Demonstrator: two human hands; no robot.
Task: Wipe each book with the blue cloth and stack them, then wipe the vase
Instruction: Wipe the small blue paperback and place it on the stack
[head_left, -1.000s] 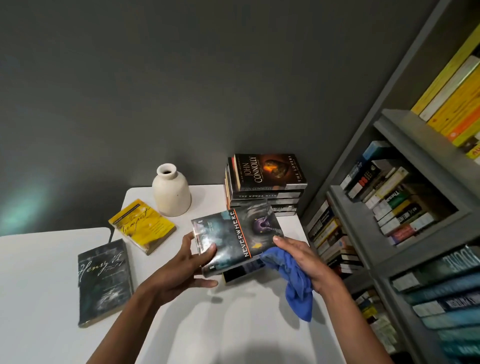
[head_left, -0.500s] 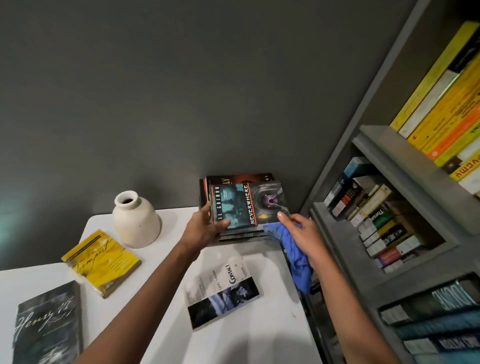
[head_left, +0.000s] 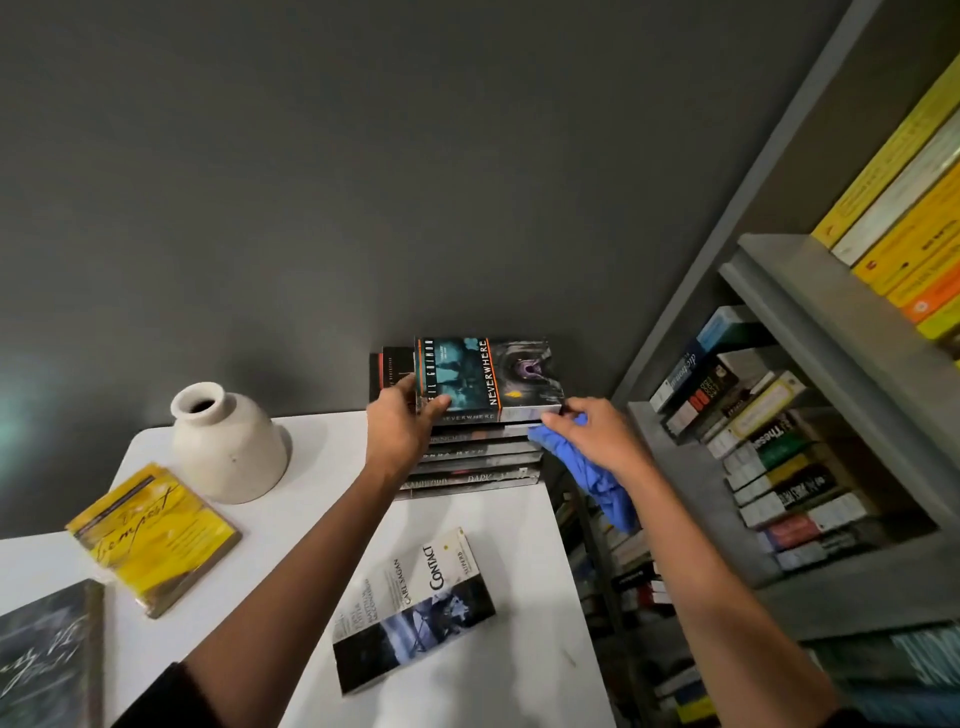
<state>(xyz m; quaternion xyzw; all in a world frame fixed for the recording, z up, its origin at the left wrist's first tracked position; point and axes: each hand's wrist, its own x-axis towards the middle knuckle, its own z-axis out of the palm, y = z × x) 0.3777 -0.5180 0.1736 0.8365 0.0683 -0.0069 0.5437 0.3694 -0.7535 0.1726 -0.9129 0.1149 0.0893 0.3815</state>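
I read this as the stacking half of the routine for 1 book. The Neverwhere paperback (head_left: 488, 376) is on top of the stack (head_left: 478, 460) at the back of the table (head_left: 519, 582), against the grey wall. I cannot tell whether it is fully settled or a touch raised at its far edge. My left hand (head_left: 402, 426) grips its left end, thumb over the cover. My right hand (head_left: 597, 439) holds the blue cloth (head_left: 592, 475) bunched under the palm, with the loose end hanging past the table edge. Its fingertips touch the book's right corner.

Next I would square the book on the pile and let go with both hands without dropping the cloth. 3 books lie unstacked: the Contact paperback (head_left: 415, 608) nearest me, the yellow book (head_left: 153, 535) and the dark book (head_left: 47, 654) at the left. Contact looks the easiest reach for the left hand. The vase (head_left: 228, 444) stands upright left of the stack and, by the task, comes last.
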